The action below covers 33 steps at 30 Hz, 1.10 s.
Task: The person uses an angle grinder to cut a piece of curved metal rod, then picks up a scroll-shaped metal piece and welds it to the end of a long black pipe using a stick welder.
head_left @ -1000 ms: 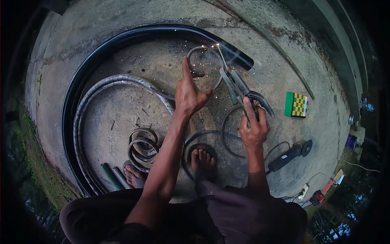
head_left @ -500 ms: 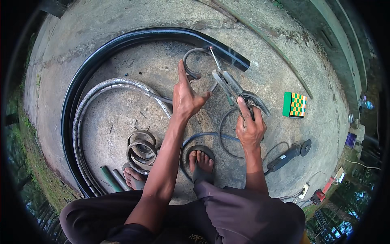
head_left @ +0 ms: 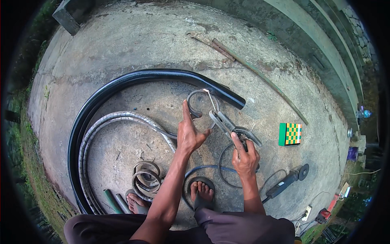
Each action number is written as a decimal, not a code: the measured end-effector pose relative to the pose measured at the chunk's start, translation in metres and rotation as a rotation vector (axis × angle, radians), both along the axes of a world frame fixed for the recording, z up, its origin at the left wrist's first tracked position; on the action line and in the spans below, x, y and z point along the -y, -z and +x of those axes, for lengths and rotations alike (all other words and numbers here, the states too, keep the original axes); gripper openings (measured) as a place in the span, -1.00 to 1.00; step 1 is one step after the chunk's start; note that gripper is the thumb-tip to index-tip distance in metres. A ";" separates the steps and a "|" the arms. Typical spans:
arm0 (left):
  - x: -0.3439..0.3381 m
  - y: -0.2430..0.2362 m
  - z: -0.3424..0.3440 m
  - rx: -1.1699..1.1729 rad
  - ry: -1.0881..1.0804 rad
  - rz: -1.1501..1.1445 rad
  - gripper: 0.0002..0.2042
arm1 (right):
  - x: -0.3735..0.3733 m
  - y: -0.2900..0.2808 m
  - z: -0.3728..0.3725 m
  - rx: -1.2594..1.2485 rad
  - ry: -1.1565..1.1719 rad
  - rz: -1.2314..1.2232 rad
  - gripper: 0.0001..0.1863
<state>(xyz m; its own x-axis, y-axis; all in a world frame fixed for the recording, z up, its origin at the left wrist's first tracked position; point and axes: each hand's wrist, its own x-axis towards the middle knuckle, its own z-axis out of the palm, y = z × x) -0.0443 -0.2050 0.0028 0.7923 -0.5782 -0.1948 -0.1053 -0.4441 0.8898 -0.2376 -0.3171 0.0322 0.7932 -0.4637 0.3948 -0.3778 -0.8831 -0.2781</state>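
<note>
My right hand [head_left: 246,158] is closed around the handle of a welding electrode holder [head_left: 227,126]. A thin welding rod [head_left: 212,101] sticks out of its jaws, and the rod's tip glows small and bright against the top of a curled metal bar [head_left: 191,97]. My left hand [head_left: 190,137] holds that curl from the near side, index finger and thumb along it; its other fingers are mostly hidden. Just beyond the curl lies a thick, glossy black curved tube [head_left: 162,74]. A long silvery ribbed hoop [head_left: 109,118] lies inside the tube's bend.
Metal rings [head_left: 147,179] lie beside my left foot, near a green tube [head_left: 111,201]. To the right are a green-and-yellow checkered box [head_left: 291,134] and an angle grinder [head_left: 284,185]. A long pole [head_left: 264,77] crosses the concrete beyond. Cables run around my right foot.
The view has tilted, so the whole scene sits lower and more ground shows at the far side. Both hands keep their holds, with the rod tip still at the curl.
</note>
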 end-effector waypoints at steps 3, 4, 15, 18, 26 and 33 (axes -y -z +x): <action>-0.004 0.009 -0.001 -0.014 -0.028 -0.020 0.32 | -0.004 -0.002 0.003 -0.005 -0.009 -0.018 -0.24; -0.004 0.009 0.001 0.017 -0.044 0.007 0.32 | -0.005 -0.002 0.006 0.004 -0.010 -0.010 -0.22; -0.004 0.006 0.003 0.009 -0.003 -0.003 0.27 | -0.002 0.005 0.001 -0.039 0.013 -0.055 -0.23; -0.004 0.005 0.003 0.013 0.028 0.000 0.27 | 0.000 0.005 0.003 -0.016 0.000 -0.045 -0.23; -0.003 0.007 0.003 0.041 0.032 0.033 0.27 | -0.001 0.001 0.000 -0.053 0.005 -0.005 -0.26; -0.004 0.015 0.002 0.007 0.004 -0.064 0.33 | 0.000 0.004 0.002 -0.012 0.010 -0.007 -0.27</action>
